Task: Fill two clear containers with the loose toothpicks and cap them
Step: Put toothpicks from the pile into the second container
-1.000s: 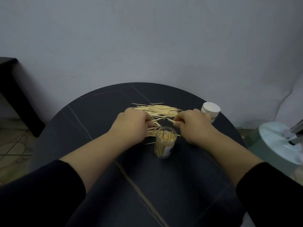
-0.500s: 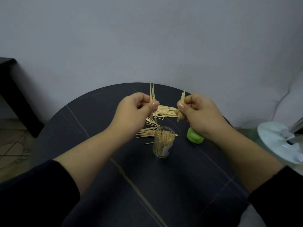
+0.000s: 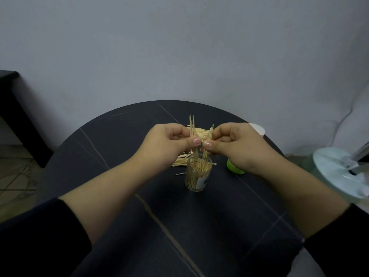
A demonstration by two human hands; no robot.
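While each hand pinches a small upright bundle of toothpicks, lower both bundles straight into the open clear container (image 3: 197, 176), which stands on the desk (image 3: 179, 226) directly below the fingertips and already looks well stocked. The left hand (image 3: 167, 144) grips the left bundle (image 3: 192, 126) between thumb and forefinger. The right hand (image 3: 235, 144) grips the right bundle (image 3: 210, 132) likewise. Set the sticks vertical before letting go, since a tilted stick may catch the rim and spill. Release low, not from height. More loose toothpicks (image 3: 180, 161) lie behind the container. The green cap (image 3: 232, 168) sits just to its right, and a white lid (image 3: 258, 128) shows beyond the right hand — reach for these only when the hands are free
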